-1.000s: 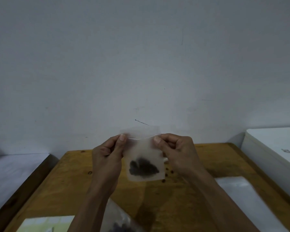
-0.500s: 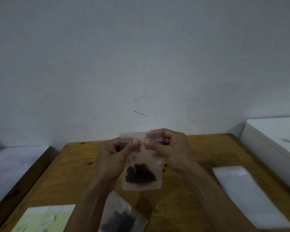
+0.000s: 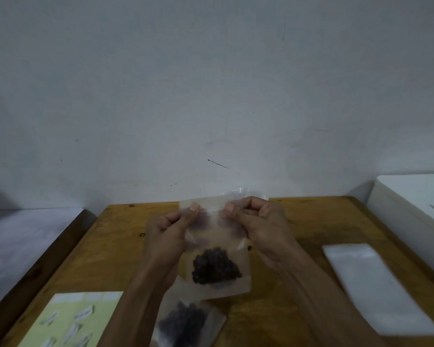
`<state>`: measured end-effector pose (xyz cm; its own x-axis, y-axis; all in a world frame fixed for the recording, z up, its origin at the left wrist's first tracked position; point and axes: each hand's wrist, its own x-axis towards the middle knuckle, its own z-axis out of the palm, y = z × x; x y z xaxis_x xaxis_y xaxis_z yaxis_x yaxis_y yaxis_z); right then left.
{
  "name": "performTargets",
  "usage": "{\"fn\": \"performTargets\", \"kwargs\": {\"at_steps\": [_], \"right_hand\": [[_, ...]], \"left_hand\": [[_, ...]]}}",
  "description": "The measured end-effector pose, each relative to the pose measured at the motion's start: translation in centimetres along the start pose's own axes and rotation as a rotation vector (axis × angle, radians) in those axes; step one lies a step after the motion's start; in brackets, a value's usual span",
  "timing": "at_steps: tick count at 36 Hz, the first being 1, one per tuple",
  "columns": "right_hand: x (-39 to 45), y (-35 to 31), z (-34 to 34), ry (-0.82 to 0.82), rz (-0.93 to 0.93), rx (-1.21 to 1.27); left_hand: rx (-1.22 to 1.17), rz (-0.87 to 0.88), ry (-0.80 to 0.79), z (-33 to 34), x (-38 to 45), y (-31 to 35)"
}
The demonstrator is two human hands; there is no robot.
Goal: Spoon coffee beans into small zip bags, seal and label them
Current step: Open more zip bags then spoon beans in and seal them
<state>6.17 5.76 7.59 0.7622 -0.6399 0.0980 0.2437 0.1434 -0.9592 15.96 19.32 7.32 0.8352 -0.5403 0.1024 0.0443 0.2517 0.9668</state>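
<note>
Zip bag (beans inside) pinched by left hand and right hand above wooden table, grey wall behind.

Bare wooden table is left open at the left, while the near edge is blocked by a label sheet, a filled bag and, at right, stacked empty bags
</note>
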Motion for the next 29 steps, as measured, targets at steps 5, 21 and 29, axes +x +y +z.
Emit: {"fn": "performTargets", "kwargs": {"at_steps": [5, 21, 29], "right_hand": [[-0.4, 0.5, 0.0, 0.029, 0.006, -0.008], [-0.8, 4.6, -3.7, 0.165, 0.065, -0.403], [-1.4, 6.3, -4.6, 0.21, 0.154, -0.507]], "left_hand": [[0.001, 0.003, 0.068, 0.3, -0.4, -0.8], [-0.017, -0.297, 0.172, 3.2, -0.1, -7.1], [0.093, -0.398, 0.171, 1.6, -1.0, -8.1]]}}
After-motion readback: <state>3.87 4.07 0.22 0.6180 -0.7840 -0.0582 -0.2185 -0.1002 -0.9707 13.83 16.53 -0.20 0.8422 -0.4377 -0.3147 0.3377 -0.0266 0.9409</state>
